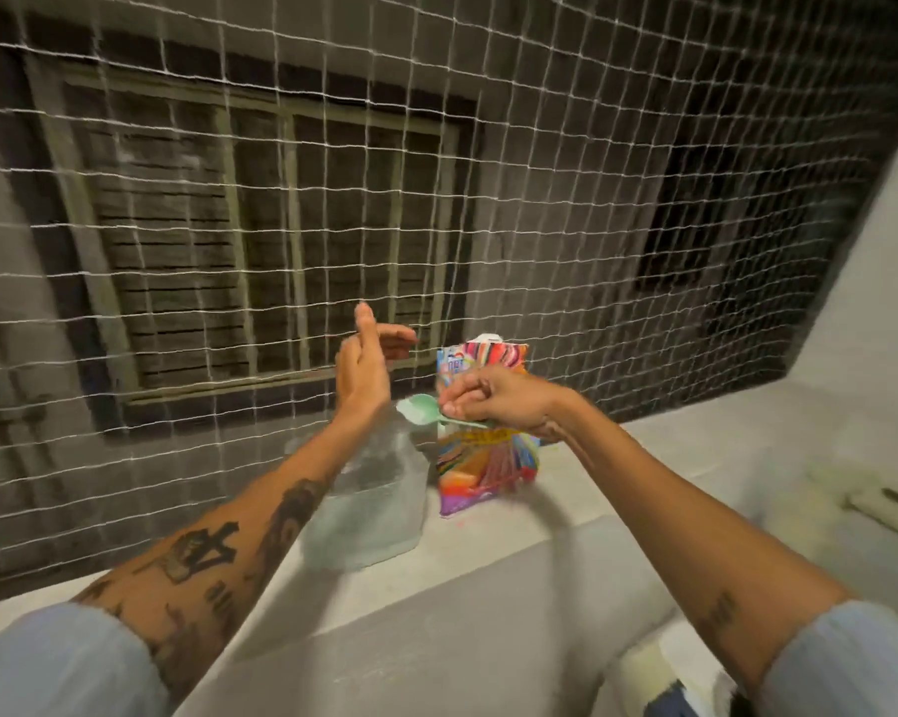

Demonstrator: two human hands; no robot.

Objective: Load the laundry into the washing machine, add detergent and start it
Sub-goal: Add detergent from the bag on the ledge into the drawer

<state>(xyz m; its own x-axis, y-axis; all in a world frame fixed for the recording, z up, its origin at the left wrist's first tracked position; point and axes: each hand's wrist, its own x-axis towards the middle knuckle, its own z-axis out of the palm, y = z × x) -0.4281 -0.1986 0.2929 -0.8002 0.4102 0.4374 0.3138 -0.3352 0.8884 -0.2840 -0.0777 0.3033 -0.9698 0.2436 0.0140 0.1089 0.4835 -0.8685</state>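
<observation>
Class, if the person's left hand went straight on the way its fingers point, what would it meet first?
Most likely the white string netting, which hangs beyond the open left hand; nothing else shows between, though depth is unclear.

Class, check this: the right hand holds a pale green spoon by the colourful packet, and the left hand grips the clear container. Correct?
No. The head view shows the left hand open and raised above the clear container, gripping nothing. The right hand does hold the pale green spoon by the colourful packet.
</observation>
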